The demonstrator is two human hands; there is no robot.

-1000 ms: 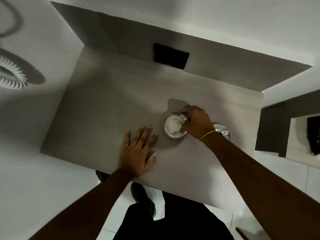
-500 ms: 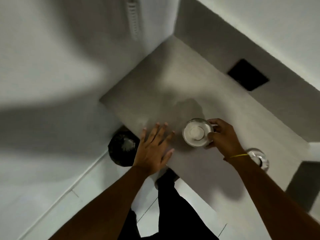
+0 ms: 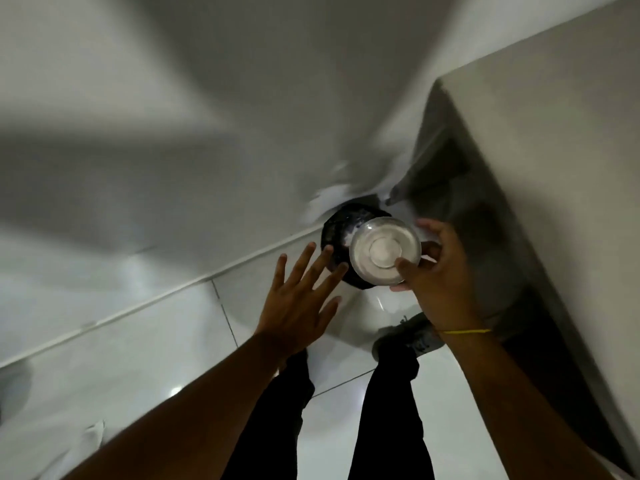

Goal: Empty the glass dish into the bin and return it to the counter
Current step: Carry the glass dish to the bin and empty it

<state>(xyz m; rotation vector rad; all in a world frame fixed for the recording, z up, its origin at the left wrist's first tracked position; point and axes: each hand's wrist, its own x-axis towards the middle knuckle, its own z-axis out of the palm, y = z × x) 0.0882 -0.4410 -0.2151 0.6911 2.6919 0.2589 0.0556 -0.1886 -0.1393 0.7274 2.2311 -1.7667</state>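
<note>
**Dish held over the bin, left hand free**

Dish (image 3: 385, 255) is off the surface, in the air, seen over the right part of the bin (image 3: 334, 237). Clear glass, round, upright-ish, opening facing the camera. White contents inside with a raised round white disc in the middle. Hard to tell if it is tilted.

Right hand (image 3: 438, 282) holds it from the right side. Thumb lies over the near rim, touching the white contents' edge; the other fingers (image 3: 429, 227) wrap behind and under the far side. So the fingers are pinching the dish by its rim. Thin yellow band (image 3: 464, 330) on the right wrist.

Left hand (image 3: 294, 306) is just left of the dish, not touching it, palm down, fingers spread wide and holding nothing. Its fingertips overlap the bin's left edge in view; contact cannot be told.

Bin is black, round, on the floor (image 3: 138, 341) by the wall (image 3: 207, 98), some white stuff visible inside. Blurred white patch on the wall just above it.

Surface (image 3: 554, 168) runs along the right, edge-on, well above the bin. Floor is glossy white tile. Below the hands: two dark trouser legs (image 3: 391, 410) and a grey shoe (image 3: 408, 336). Whole frame is motion-blurred.
</note>
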